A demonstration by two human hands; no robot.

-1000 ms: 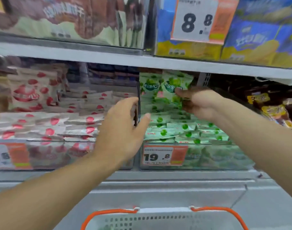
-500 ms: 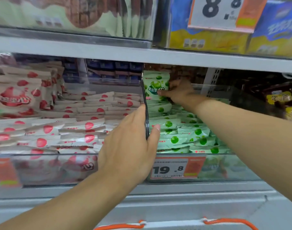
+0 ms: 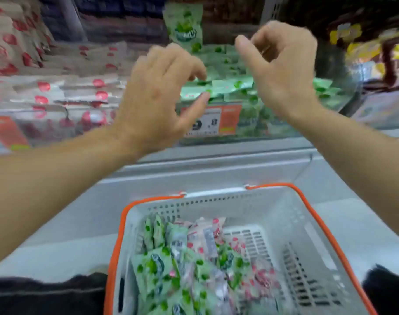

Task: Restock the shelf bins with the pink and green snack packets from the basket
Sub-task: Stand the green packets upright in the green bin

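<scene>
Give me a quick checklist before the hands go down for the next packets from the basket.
1. Left hand free: ok, fingers loosely curled, holding nothing.
2. Right hand free: ok, loosely curled, holding nothing.
3. Stock left in the grey plastic basket with orange rim: ok, green snack packets and pink snack packets lie mixed inside.
4. Path down to the basket: ok, it sits directly below both hands with nothing between.
5. Room in the clear green-packet shelf bin: cannot tell, the picture is blurred.
6. Upright green packet at the bin's back standing: ok.
</scene>
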